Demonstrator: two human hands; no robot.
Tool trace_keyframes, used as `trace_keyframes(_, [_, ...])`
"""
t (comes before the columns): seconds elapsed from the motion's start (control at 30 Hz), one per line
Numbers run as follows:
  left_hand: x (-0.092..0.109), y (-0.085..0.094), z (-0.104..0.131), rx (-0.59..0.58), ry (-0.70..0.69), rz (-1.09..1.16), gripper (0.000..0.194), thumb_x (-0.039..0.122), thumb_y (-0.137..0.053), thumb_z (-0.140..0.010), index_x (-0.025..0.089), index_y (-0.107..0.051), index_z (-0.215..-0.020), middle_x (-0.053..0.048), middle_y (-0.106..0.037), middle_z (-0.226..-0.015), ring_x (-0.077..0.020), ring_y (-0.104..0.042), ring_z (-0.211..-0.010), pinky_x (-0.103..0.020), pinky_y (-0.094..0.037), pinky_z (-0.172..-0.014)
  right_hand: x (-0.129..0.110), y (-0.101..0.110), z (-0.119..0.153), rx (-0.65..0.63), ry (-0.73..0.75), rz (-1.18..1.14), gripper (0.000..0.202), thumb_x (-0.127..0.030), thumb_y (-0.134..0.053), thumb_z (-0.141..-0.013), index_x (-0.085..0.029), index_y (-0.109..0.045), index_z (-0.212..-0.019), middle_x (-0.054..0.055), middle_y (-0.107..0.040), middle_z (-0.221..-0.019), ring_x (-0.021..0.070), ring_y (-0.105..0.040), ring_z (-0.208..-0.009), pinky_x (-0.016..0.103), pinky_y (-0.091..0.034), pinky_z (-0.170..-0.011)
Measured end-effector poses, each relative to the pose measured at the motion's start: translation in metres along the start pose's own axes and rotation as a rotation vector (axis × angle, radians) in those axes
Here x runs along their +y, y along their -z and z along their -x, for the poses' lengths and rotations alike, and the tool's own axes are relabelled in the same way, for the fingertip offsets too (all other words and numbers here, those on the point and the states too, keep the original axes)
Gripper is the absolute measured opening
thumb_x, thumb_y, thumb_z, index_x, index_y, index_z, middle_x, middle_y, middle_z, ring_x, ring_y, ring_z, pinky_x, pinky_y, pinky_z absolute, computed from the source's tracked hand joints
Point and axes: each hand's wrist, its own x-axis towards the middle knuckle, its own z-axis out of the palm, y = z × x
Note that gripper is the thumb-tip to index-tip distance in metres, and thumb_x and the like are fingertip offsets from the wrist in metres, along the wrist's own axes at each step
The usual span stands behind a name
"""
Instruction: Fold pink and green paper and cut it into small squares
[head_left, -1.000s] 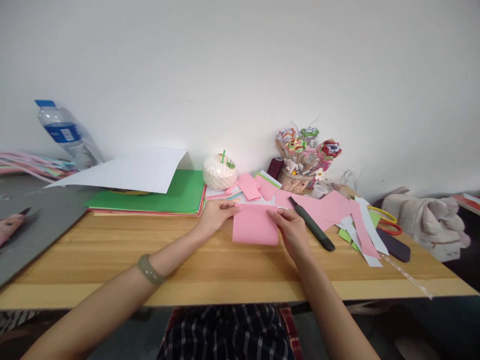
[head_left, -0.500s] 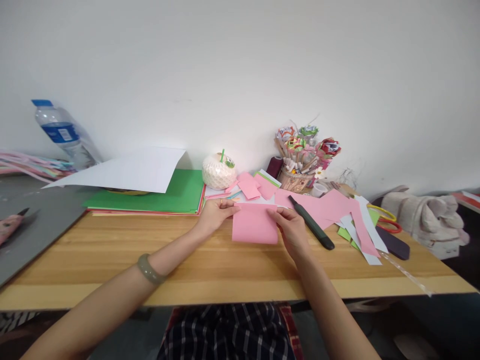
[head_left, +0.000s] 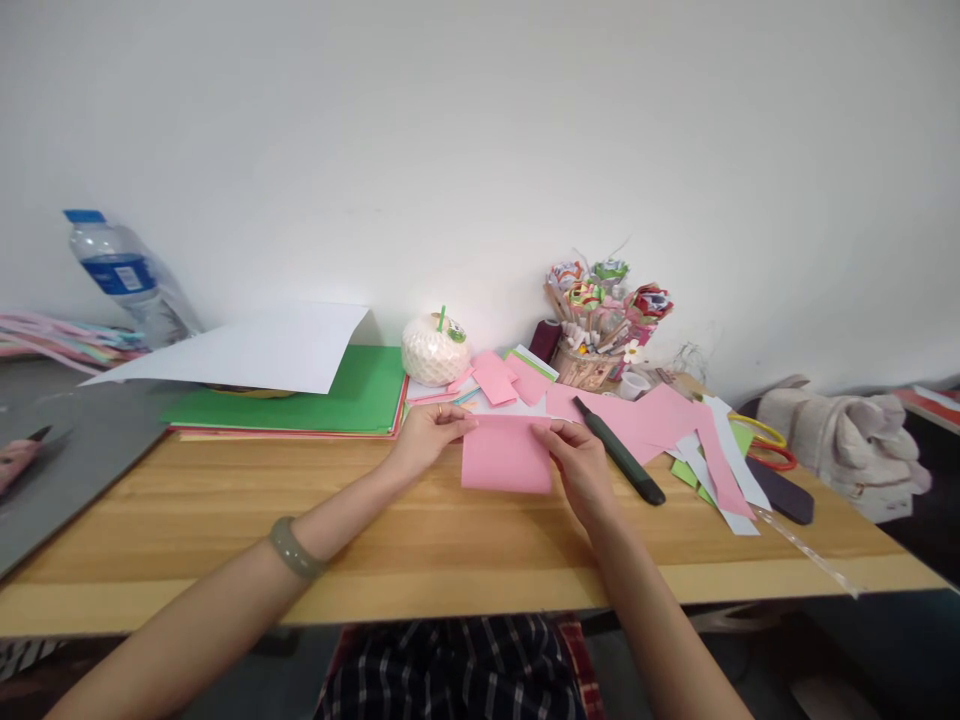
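A pink sheet of paper (head_left: 507,458) is held up between my hands, above the wooden table. My left hand (head_left: 429,437) pinches its upper left corner, with a ring on one finger and a bangle (head_left: 296,549) on the wrist. On the other side, my right hand (head_left: 577,460) grips the upper right corner between thumb and fingers. The sheet hangs down from its top edge. A dark green cutter (head_left: 621,452) lies just right of my right hand, partly on pink paper (head_left: 637,424).
Behind stand a white textured ball (head_left: 435,350) and a basket of paper flowers (head_left: 589,368). A green paper stack (head_left: 360,390) with a white sheet (head_left: 255,350) and a bottle (head_left: 124,275) are at left; a phone-like dark object (head_left: 781,492) and bag (head_left: 840,445) at right.
The view has shifted slightly, so the surroundings appear a little lower. Both hands keep their hold on the pink sheet, which looks almost the same.
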Motion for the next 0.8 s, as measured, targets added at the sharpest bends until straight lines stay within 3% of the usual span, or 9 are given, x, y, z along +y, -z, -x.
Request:
trace_keyframes(0.17, [0.0,0.006,-0.007,-0.005,-0.191,-0.114,0.023,0.038,-0.076,-0.059,0.017,-0.068,-0.062,-0.002,-0.063,-0.07,-0.0144,-0.055,-0.069,-0.026,-0.042,-0.068,-0.008,0.005,0.0,0.012,0.146,0.115,0.023,-0.039,-0.057,-0.082,-0.017,-0.061,-0.076,0.0,-0.061,-0.075,0.0138,-0.056,-0.069,0.028,-0.045,-0.063])
trace_keyframes(0.27, [0.003,0.012,-0.005,-0.067,-0.276,-0.185,0.018,0.036,-0.076,-0.061,0.019,-0.07,-0.062,-0.001,-0.06,-0.069,-0.0131,-0.051,-0.065,-0.024,-0.039,-0.061,-0.012,0.016,0.005,-0.048,0.273,0.233,0.021,-0.038,-0.057,-0.082,-0.02,-0.064,-0.075,0.002,-0.06,-0.076,0.0159,-0.055,-0.073,0.03,-0.043,-0.066])
trace_keyframes(0.33, [0.004,0.018,0.002,-0.183,-0.311,-0.252,0.014,0.035,-0.075,-0.064,0.021,-0.072,-0.065,-0.001,-0.059,-0.069,-0.0136,-0.052,-0.066,-0.024,-0.039,-0.061,-0.014,0.024,0.013,-0.146,0.355,0.325,0.018,-0.036,-0.057,-0.082,-0.022,-0.066,-0.076,0.004,-0.061,-0.078,0.0174,-0.054,-0.077,0.032,-0.043,-0.07])
trace_keyframes(0.5, [0.002,0.029,0.029,-0.629,-0.496,-0.64,0.016,0.027,-0.058,-0.083,0.023,-0.072,-0.077,-0.003,-0.065,-0.082,-0.0156,-0.054,-0.083,-0.027,-0.041,-0.076,-0.013,0.032,0.036,-0.513,0.456,0.532,0.018,-0.028,-0.051,-0.086,-0.025,-0.068,-0.082,0.005,-0.064,-0.081,0.018,-0.053,-0.079,0.033,-0.041,-0.071])
trace_keyframes(0.67, [0.009,0.028,0.037,-0.792,-0.557,-0.81,0.023,0.017,-0.047,-0.089,0.018,-0.067,-0.078,-0.004,-0.066,-0.082,-0.0152,-0.053,-0.087,-0.025,-0.041,-0.079,-0.021,0.029,0.043,-0.704,0.465,0.655,0.024,-0.021,-0.041,-0.089,-0.022,-0.065,-0.088,0.006,-0.063,-0.087,0.0164,-0.054,-0.083,0.03,-0.042,-0.072])
trace_keyframes(0.8, [0.025,0.021,0.05,-0.815,-0.585,-1.084,0.014,0.014,-0.052,-0.081,0.016,-0.065,-0.083,-0.005,-0.065,-0.084,-0.0183,-0.054,-0.091,-0.028,-0.04,-0.083,-0.032,0.03,0.047,-0.754,0.456,0.724,0.028,-0.008,-0.044,-0.078,-0.02,-0.063,-0.095,0.006,-0.061,-0.093,0.0173,-0.053,-0.087,0.032,-0.041,-0.078])
